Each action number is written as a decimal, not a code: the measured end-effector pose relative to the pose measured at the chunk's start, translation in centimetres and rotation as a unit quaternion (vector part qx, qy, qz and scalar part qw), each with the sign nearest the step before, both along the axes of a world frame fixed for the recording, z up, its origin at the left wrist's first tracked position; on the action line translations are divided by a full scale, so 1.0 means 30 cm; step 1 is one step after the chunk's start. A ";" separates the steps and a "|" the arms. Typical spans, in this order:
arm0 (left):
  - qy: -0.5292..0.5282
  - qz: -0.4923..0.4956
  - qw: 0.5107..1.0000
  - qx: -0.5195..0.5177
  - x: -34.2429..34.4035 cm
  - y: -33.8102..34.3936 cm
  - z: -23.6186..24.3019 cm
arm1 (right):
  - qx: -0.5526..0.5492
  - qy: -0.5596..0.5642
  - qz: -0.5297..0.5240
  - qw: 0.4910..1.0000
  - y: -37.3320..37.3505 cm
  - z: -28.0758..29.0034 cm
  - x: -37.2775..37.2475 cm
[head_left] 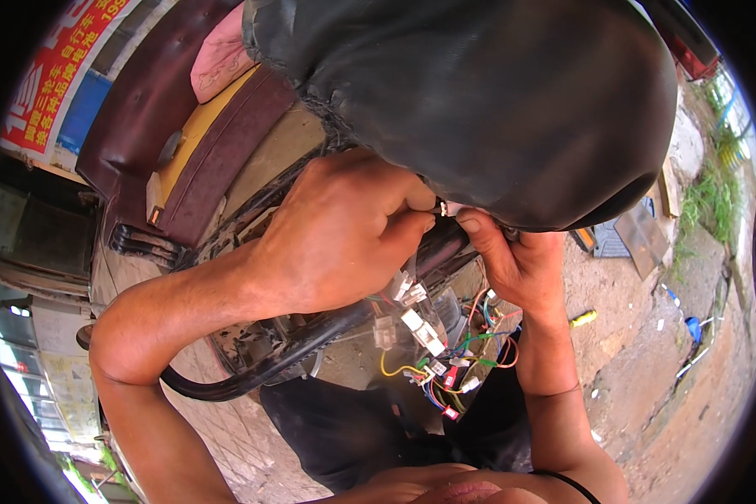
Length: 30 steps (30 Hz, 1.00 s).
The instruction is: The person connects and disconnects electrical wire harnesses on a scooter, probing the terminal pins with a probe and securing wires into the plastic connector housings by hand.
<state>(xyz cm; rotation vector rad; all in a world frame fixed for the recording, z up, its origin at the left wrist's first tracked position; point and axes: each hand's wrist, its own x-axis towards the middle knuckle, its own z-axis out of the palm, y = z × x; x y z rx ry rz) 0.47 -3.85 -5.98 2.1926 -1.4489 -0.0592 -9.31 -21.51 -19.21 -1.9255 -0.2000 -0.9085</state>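
Just below the front edge of a black vehicle seat [496,101], my two hands meet, both closed in a pinch. Between thumb and forefinger my left hand [336,231] holds a small metal wire terminal [443,208]. My right hand [517,265] has its thumb close beside the terminal; the seat edge hides its other fingers, and what they grip cannot be made out. Below the hands hangs a loose wiring harness [470,340] of coloured wires. White plastic connectors [422,330] hang among them, some with red ends.
A black frame tube [269,370] curves below my left forearm. Farther left stands a worn maroon sofa [134,126] with a yellow panel. Flat boards [643,235], a yellow piece [584,318] and a blue scrap [694,329] lie on the paved ground at right.
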 end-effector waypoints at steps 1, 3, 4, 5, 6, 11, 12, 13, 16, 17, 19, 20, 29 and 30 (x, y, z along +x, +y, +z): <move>0.007 0.002 1.000 -0.001 0.000 -0.001 0.000 | -0.006 -0.011 -0.005 1.000 0.001 0.003 0.002; 0.014 -0.001 1.000 0.006 0.000 -0.007 0.009 | 0.012 -0.004 -0.006 1.000 0.005 0.010 -0.003; 0.020 -0.005 1.000 0.013 0.001 -0.011 0.012 | 0.017 -0.001 -0.007 1.000 0.004 0.014 -0.006; 0.018 -0.001 1.000 0.015 0.005 -0.006 0.008 | -0.001 -0.003 -0.008 1.000 0.008 0.022 -0.004; 0.020 -0.008 1.000 0.010 0.009 -0.002 0.001 | -0.009 -0.005 -0.007 1.000 0.013 0.028 -0.001; -0.001 -0.020 1.000 -0.003 0.012 -0.002 -0.005 | -0.033 -0.024 -0.026 0.999 0.014 0.038 0.002; -0.008 -0.024 1.000 -0.008 0.013 -0.002 -0.006 | -0.029 -0.027 -0.025 0.999 0.019 0.039 0.004; -0.016 -0.027 0.999 -0.013 0.013 -0.002 -0.007 | -0.026 -0.030 -0.024 0.999 0.024 0.040 0.007; 0.022 -0.011 0.999 -0.035 0.012 -0.006 -0.011 | 0.148 -0.025 0.008 0.989 0.050 0.047 0.018; 0.023 -0.014 0.999 -0.038 0.011 -0.010 -0.010 | 0.150 -0.024 0.007 0.988 0.046 0.039 0.019; 0.078 0.001 0.996 -0.032 0.010 -0.012 -0.002 | 0.149 -0.023 0.003 0.989 0.037 0.024 0.025; 0.079 -0.002 0.996 -0.033 0.010 -0.013 0.004 | 0.131 -0.041 -0.003 0.990 0.029 0.021 0.029; 0.089 -0.005 0.995 -0.044 0.015 -0.012 0.018 | 0.084 -0.069 -0.012 0.994 0.001 0.037 0.032; 0.064 -0.005 0.997 -0.039 0.014 -0.013 0.024 | 0.078 -0.071 -0.011 0.994 0.002 0.046 0.032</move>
